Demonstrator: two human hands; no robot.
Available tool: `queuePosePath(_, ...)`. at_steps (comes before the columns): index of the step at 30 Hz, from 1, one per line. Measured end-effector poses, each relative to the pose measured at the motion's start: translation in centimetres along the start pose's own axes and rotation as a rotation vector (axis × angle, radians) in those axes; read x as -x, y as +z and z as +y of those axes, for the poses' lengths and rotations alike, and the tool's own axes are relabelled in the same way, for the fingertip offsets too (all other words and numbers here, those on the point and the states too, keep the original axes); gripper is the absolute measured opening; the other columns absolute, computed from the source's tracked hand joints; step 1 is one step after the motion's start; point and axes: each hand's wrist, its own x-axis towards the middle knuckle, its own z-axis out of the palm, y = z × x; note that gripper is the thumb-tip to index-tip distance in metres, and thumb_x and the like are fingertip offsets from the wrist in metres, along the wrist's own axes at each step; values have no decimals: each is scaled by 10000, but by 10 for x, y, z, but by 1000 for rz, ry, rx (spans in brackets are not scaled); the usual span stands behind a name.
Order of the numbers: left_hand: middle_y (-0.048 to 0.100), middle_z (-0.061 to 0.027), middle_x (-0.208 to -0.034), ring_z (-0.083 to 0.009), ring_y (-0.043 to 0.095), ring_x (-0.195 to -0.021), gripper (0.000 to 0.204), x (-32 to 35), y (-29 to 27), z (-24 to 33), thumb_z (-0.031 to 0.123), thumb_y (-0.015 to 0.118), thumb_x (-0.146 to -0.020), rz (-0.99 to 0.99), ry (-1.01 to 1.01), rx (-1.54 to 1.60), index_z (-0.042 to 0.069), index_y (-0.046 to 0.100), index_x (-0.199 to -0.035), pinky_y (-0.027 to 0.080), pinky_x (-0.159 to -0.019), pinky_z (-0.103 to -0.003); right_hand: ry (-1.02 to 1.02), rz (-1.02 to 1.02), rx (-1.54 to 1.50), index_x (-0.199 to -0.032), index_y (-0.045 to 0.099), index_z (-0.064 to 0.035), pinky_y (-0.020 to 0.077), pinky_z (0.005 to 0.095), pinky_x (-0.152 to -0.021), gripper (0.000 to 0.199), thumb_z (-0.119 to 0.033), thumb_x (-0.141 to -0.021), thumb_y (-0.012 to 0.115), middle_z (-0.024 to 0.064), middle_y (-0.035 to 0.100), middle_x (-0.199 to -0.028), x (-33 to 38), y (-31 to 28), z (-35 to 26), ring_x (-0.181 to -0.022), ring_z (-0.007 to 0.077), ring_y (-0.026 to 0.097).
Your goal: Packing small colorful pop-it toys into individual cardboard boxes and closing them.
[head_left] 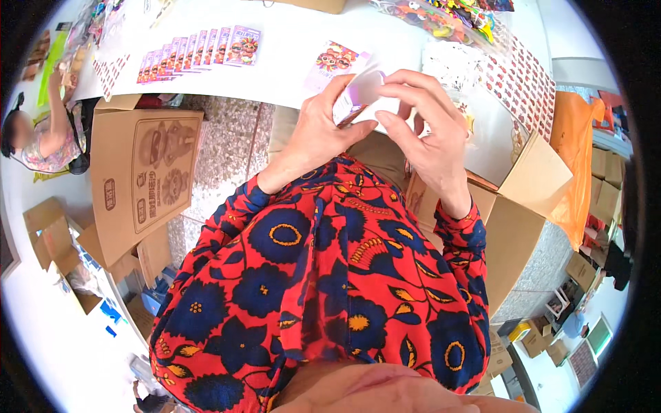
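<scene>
Head view, looking down. Nearest the camera, the person's red-and-blue floral sleeves (323,275) rise from the lower edge toward both hands, raised above an open cardboard carton (516,206). The left hand (313,141) and right hand (430,131) pinch a small white-and-lilac card packet (361,96) between them, left thumb and fingers on its near edge, right fingers curled over its top and far side. The packet looks light, thin and somewhat flexible, probably glossy, so a grip along opposite edges should suit it better than pressure on the flat faces, which could crease it. Room is free above the carton; its raised flap (537,172) stands close at right. To the left stands a printed cardboard box (144,179). Beyond, on the white table (282,62), lie one colourful printed packet (334,58) just behind the hands, then a fanned row of pink packets (203,49).
</scene>
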Motion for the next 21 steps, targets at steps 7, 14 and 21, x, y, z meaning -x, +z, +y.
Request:
queuePosePath(7,652,-167,-963,-295,656,-909,509,-4,-1,-3,41,720,-698,97,165,-240,28,510,-1161,525,-746,-351,65,-142,-10,-896,659,-24,412,223,-540,161,-42,-747,719,22,606,-954,-6,13,0,-640,71,504)
queuePosePath(14,649,-163,-957,-259,659,-902,509,-3,0,-7,7,702,-695,116,183,-199,19,506,-1166,522,-742,-333,188,-57,-247,-846,685,-33,397,204,-498,108,-31,-743,718,22,605,-854,-1,21,-1,-604,57,512)
queuePosePath(21,663,-125,-870,-174,656,-805,410,-2,6,-12,34,672,-752,52,119,-20,11,515,-1131,520,-678,-295,138,73,-201,-861,685,-35,388,187,-544,124,-16,-744,720,19,595,-896,6,32,3,-640,44,496)
